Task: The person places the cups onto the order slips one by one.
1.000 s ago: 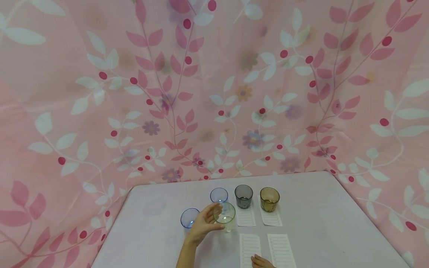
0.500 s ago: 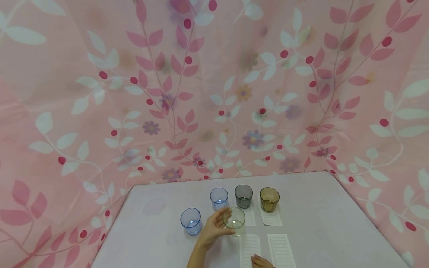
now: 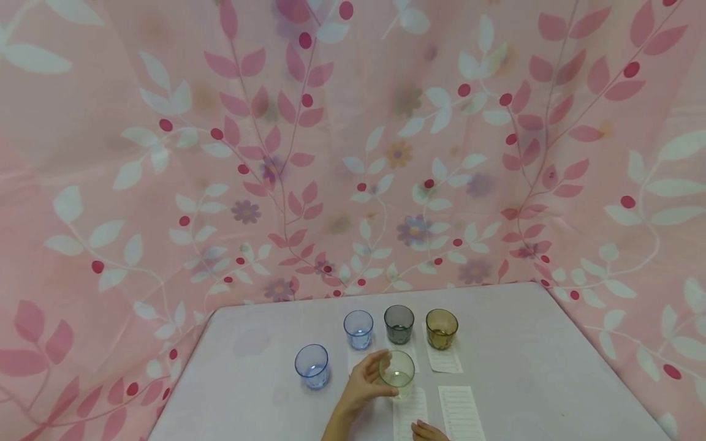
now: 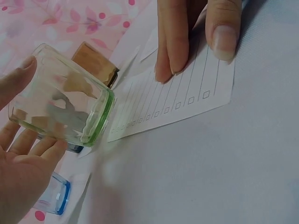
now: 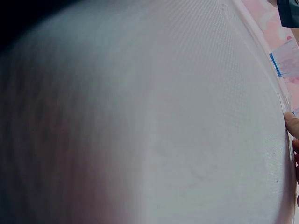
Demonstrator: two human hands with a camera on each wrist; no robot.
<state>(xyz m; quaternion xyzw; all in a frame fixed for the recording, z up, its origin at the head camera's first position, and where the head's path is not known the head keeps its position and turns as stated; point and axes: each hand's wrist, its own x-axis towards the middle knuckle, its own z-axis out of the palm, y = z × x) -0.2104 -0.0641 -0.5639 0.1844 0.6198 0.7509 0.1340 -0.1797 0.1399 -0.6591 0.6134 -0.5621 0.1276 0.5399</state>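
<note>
My left hand (image 3: 364, 383) grips a pale green-tinted clear glass (image 3: 398, 375) by its sides, thumb on the near side and fingers on the far side. In the left wrist view the glass (image 4: 65, 100) is in the air, its green base toward a lined paper slip (image 4: 173, 88) with small boxes along one edge. At the bottom edge of the head view, my right hand (image 3: 428, 431) rests on that front slip with fingers extended. Only fingertips (image 5: 293, 125) of it show at the right border of the right wrist view.
Behind stand a blue glass (image 3: 358, 331), a grey glass (image 3: 399, 324) and an amber glass (image 3: 441, 329), with paper slips at them. Another blue glass (image 3: 312, 366) stands at left. A second front slip (image 3: 461, 411) lies at right. Floral cloth (image 3: 353, 153) hangs behind the table.
My left hand has carried the pale green glass rightward and toward me, from in front of the blue glasses to over the front slip. The right hand stays put.
</note>
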